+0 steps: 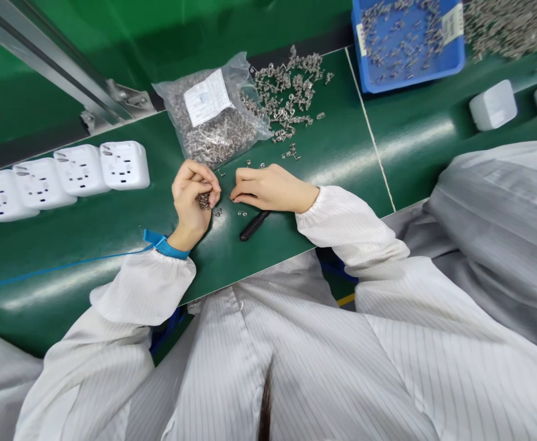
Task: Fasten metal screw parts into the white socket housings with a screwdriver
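Observation:
My left hand (pixel 193 193) is curled around a bunch of small metal parts (pixel 204 200), with a blue strap (pixel 169 246) on its wrist. Just to its right, my right hand (pixel 261 187) has thumb and fingers pinched together; whatever is between the tips is too small to make out. Below that hand lies a black-handled tool (pixel 253 226), its far end hidden. A few loose metal pieces (pixel 242 214) rest on the green table (pixel 231 260) between and around my hands. Behind them lies a clear plastic bag (pixel 217 135) full of small metal parts, with a white label.
A heap of metal parts (pixel 291 86) lies beside the bag. Farther right are a blue bin (pixel 410 76) and a white housing (pixel 493 105). White socket units (pixel 125 165) line the left side, near a metal post (pixel 66 61). A person's grey sleeve (pixel 498 226) is at right.

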A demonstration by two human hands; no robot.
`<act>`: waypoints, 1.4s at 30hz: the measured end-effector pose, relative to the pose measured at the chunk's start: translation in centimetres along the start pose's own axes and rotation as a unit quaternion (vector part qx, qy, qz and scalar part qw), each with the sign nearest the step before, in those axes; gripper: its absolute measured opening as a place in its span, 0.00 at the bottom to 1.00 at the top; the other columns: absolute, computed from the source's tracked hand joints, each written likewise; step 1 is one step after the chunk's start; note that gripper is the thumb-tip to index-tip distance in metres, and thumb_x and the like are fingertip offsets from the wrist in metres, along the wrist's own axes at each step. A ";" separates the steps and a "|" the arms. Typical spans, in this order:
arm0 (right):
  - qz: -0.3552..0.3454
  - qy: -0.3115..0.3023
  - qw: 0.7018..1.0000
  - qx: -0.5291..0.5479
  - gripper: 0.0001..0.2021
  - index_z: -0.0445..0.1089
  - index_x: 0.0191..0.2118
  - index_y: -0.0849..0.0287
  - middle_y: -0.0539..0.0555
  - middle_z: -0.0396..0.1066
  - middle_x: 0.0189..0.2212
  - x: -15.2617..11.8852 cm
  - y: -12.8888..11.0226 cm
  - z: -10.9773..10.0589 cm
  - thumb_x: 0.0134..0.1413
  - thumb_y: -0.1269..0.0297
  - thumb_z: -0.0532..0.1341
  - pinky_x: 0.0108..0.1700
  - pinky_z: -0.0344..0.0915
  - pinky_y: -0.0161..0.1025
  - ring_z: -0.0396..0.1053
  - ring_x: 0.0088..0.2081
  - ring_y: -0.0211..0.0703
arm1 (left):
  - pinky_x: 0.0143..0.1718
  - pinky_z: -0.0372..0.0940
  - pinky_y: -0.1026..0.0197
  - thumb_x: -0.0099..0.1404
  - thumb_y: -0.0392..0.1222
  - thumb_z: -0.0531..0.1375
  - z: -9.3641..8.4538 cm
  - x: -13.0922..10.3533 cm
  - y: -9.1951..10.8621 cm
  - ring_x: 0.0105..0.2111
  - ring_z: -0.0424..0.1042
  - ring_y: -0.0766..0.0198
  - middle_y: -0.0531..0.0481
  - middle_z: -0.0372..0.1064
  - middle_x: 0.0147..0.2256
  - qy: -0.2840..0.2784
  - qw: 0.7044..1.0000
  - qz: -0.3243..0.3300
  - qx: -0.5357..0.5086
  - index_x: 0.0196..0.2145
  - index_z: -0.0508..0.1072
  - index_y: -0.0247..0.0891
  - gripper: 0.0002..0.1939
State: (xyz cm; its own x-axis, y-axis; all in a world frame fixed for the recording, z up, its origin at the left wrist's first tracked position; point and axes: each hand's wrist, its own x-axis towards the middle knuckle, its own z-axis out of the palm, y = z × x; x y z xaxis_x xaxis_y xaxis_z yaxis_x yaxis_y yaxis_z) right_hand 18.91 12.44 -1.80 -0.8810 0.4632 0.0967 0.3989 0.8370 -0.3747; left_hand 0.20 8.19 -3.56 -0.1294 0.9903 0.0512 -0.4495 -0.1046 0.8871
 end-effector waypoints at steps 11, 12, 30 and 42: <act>0.087 0.183 0.957 0.209 0.14 0.70 0.48 0.61 0.53 0.73 0.43 0.3 -0.2 0.5 0.73 0.57 0.52 0.48 0.68 0.35 0.71 0.42 0.35 | 0.16 0.52 0.69 0.62 0.50 0.69 -0.3 -0.7 -0.2 0.17 0.57 0.74 0.57 0.62 0.23 -0.040 0.987 -0.011 0.155 0.36 0.75 0.40 0.13; 0.090 0.196 0.952 0.218 0.16 0.69 0.48 0.61 0.52 0.73 0.43 0.3 -0.2 0.6 0.72 0.55 0.52 0.47 0.69 0.36 0.71 0.41 0.34 | 0.17 0.53 0.70 0.63 0.51 0.69 -0.3 -0.8 -0.2 0.17 0.58 0.74 0.56 0.64 0.24 -0.044 0.984 -0.012 0.172 0.37 0.75 0.40 0.13; 0.093 0.228 0.925 0.291 0.20 0.67 0.55 0.63 0.55 0.71 0.51 0.4 -0.5 0.7 0.72 0.53 0.50 0.56 0.72 0.39 0.73 0.52 0.37 | 0.16 0.50 0.68 0.62 0.48 0.70 0.0 -0.6 -0.4 0.16 0.57 0.74 0.58 0.64 0.22 0.025 0.981 0.015 0.193 0.35 0.73 0.39 0.13; 0.103 0.207 0.897 0.377 0.15 0.68 0.51 0.65 0.51 0.76 0.39 0.7 -0.3 1.2 0.69 0.59 0.57 0.45 0.73 0.31 0.75 0.37 0.31 | 0.17 0.53 0.71 0.60 0.48 0.72 -0.6 -0.3 -0.9 0.17 0.60 0.77 0.57 0.70 0.28 0.018 0.980 0.046 0.191 0.35 0.70 0.40 0.16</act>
State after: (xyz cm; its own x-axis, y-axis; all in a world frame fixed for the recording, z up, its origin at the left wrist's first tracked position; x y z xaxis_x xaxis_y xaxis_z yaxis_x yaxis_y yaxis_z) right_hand 17.89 12.19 -2.72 -0.5756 0.7848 0.2297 0.1184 0.3580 -0.9262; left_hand 0.14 7.91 -4.62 -0.1883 0.9737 0.1284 -0.0726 -0.1442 0.9869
